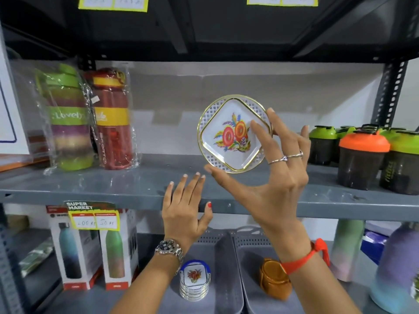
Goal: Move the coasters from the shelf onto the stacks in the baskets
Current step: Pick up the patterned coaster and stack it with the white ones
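The right hand (275,177) holds one coaster (233,134) upright above the grey shelf (136,189), its fingers (258,134) spread across the floral face and rim while the thumb props the lower edge; the coaster, white with a gold rim, a latticed border and red and orange flowers, is clear of the shelf board and faces the camera; the left hand (184,211) carries nothing, its fingers open and resting at the front lip of the shelf, just left of and below the coaster; below the shelf two grey baskets stand side by side; the left basket (223,252) holds a stack of coasters (195,282) with a blue-edged floral one on top, and the right basket (248,245) holds a brown stack (274,278), partly hidden behind the right wrist; on the shelf itself no other coaster can be seen, only wrapped bottles (90,118) well to the left of the coaster and shaker cups (362,155) to its right; so, judging by this, the shelf looks nearly or wholly cleared and the held coaster may be among the last; what is left is to lower it onto one of the stacks, probably the floral one, though which stack it matches cannot be told for certain.
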Motion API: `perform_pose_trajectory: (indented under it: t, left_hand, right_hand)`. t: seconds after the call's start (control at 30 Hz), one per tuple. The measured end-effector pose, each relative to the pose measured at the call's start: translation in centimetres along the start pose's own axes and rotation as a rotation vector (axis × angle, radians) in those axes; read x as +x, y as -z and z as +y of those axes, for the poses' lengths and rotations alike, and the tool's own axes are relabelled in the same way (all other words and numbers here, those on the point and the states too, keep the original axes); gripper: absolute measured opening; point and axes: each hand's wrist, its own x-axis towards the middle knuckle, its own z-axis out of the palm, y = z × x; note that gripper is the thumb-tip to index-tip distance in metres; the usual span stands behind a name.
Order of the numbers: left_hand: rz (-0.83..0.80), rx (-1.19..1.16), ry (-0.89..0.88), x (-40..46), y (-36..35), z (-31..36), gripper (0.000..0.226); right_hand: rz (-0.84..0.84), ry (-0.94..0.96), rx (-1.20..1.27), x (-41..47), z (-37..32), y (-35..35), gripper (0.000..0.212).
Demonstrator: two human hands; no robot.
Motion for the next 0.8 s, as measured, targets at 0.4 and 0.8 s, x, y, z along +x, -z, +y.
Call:
perform_pose_trajectory:
  t: [0.4,0.8]
  left_hand:
    - [0.061,0.014,-0.025,0.4,0.2,0.2,0.046]
    - [0.035,0.053,-0.023,-0.3,-0.3,-0.1,0.052]
  right_hand:
    - [-0.221,-0.357,0.251,-9.5,-0.8,3.0,0.068]
    - [-1.205,-0.530,-0.025,-27.3,2.4,-0.1,0.073]
